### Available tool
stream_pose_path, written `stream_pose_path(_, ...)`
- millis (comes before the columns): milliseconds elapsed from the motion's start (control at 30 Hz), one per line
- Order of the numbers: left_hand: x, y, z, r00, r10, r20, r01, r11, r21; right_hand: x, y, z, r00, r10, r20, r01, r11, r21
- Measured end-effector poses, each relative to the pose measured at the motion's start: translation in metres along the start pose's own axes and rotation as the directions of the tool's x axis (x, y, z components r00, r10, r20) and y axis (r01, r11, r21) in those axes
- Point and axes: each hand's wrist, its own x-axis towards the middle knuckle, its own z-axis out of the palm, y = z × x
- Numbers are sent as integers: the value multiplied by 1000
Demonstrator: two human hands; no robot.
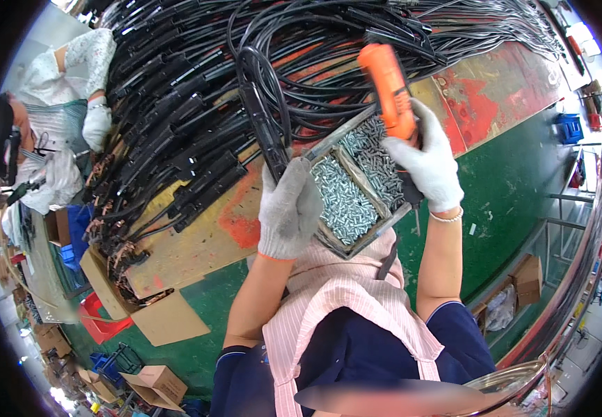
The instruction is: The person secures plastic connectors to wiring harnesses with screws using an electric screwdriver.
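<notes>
My left hand (288, 208), in a whitish glove, is closed round the lower end of a long black plastic housing (262, 118) with black cable looping from its top. In my gloved right hand (431, 161) is an orange-and-black power screwdriver (389, 90), its front pointing away from me over the bench. Between the two hands sits a divided tray (392, 222) of small screws. Shiny silver screws (342, 201) fill the nearer compartment; darker grey screws (379, 161) lie in the farther one, partly hidden by the screwdriver and my right hand.
Many black cables with housings (169, 139) cover the worn bench (196, 250). Thinner grey wires (502, 28) spread at the far right. Another person's gloved hand (97, 125) is at the far left. An open cardboard box (169, 320) stands below the bench's left edge, beside a red bin (99, 323).
</notes>
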Motion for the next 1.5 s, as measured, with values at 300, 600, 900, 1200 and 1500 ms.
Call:
stream_pose_path(300, -2, -1, 6, 999, 21, -28, -21, 1000, -10, -11, -5, -39, 970, -214, -116, 115, -16, 993)
stream_pose_path(600, 0, 4, 4, 998, -13, 56, 20, 992, -128, -23, -45, -25, 947, -114, -301, 291, -90, 952)
stream_pose_path(900, 8, -10, 24, 983, 114, -140, -133, 982, -134, -39, -34, 4, 926, -189, -327, 356, 154, 922)
stream_pose_path(1200, 9, -10, 16, 992, 106, -73, -114, 987, -111, -41, -30, 19, 925, -132, -356, 379, 391, 839)
stream_pose_path(1500, 7, -8, 19, 993, 90, -78, -93, 995, -38, -38, -30, 21, 927, -126, -353, 374, 394, 840)
